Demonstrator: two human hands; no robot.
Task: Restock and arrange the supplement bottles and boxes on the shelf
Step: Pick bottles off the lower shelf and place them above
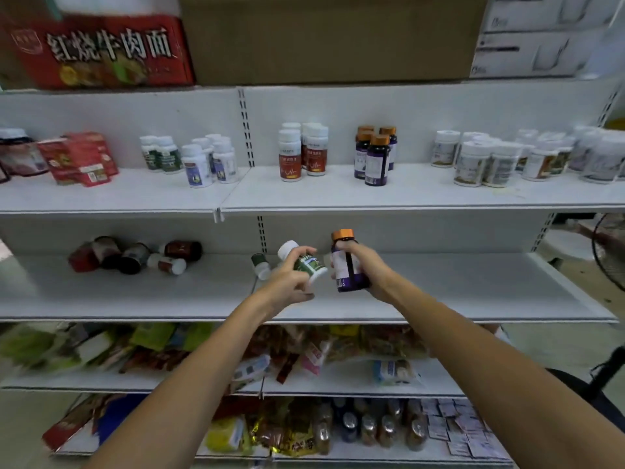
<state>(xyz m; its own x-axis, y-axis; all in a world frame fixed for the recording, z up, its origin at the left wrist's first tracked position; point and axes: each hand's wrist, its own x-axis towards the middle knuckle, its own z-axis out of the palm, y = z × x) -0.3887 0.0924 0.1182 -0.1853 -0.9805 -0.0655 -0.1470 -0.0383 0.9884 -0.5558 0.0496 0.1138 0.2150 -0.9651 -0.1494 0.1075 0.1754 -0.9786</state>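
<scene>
My left hand [291, 282] grips a white bottle with a green label [306, 262], tilted, over the middle shelf [456, 289]. My right hand [363, 265] holds a dark purple bottle with an orange cap [345, 262] upright beside it. Another green-labelled white bottle [260, 265] lies on its side just left of my hands. The upper shelf [338, 194] carries standing groups: white green-labelled bottles [160, 154], white blue-labelled bottles [209, 162], red-labelled bottles [301, 154], and matching purple orange-capped bottles [375, 155].
Several dark and red bottles [135, 255] lie toppled at the middle shelf's left. Red boxes [81, 160] lean at the upper shelf's left; several white bottles [527, 157] fill its right. Cartons [101, 52] sit on top. Snack packets [169, 346] crowd the lower shelves. A fan [608, 252] stands right.
</scene>
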